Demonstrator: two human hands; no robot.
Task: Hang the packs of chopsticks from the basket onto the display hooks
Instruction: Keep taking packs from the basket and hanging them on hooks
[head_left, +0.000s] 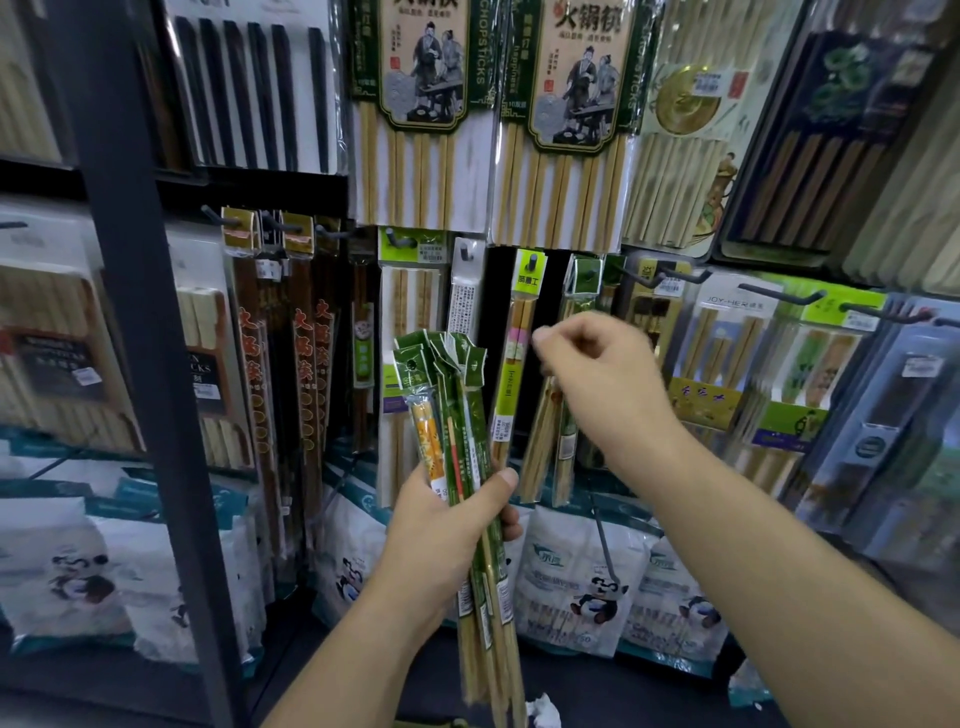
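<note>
A bundle of green chopstick packs (457, 415) is clenched in the left hand (441, 530). At 2 o'clock, the right hand (597, 384) is curled, apparently empty. 1 pack's hole should be aligned with a hook (587, 267).

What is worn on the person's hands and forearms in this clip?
Nothing that shows. The left hand and right hand are both bare: no gloves, and no rings that can be made out. Both forearms are uncovered as far as the frame's lower edge, with no sleeve, watch or wristband in view. The right hand is slightly blurred, so fine detail there is uncertain.
</note>
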